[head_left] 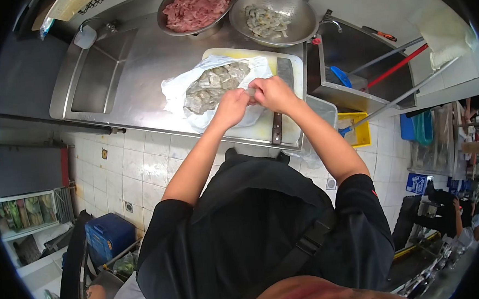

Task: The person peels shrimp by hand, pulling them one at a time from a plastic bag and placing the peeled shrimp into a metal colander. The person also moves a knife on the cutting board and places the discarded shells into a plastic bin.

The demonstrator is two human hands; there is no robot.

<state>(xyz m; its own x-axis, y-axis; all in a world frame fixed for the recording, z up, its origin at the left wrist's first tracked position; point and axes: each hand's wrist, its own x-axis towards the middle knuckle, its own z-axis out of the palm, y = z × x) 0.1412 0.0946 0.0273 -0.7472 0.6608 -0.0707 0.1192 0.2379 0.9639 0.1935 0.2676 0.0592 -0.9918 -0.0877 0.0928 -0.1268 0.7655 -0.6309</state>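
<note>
Black short-sleeved clothing, nearest. Left hand and right hand: grip of both pinching one small greyish piece between them, neither nearer, long axis unclear. Grey translucent heap left of grip, on white plastic sheeting. Perforated steel colander beyond.

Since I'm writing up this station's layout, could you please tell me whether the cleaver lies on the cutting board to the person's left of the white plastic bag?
Not quite: the cleaver lies on the cutting board to the person's right of the white plastic bag, as the head view shows.
</note>
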